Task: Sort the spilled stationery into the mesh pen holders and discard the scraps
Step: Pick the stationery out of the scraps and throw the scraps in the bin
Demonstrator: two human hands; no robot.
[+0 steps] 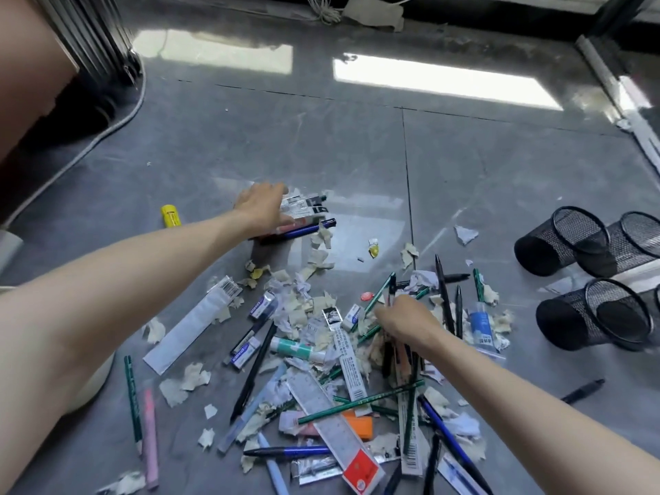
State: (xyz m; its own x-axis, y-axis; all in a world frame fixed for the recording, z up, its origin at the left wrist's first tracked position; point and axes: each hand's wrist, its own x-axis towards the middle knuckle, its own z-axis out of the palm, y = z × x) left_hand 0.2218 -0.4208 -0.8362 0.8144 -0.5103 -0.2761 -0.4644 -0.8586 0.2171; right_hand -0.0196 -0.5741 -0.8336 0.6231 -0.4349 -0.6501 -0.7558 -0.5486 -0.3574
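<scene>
I'm pulling outliers back for sorting.
My left hand point(262, 205) is clasping packets point(307, 206) at eleven o'clock; right hand point(405, 317) is curling into pencils point(378, 295), grip hidden.

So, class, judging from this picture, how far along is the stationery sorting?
Nothing looks done: the mesh pen holders lie tipped over, apparently empty. In hand: the left grip holds a printed box; the right grip digs among green pencils. Left: pens, rulers and paper scraps cover the floor.
</scene>
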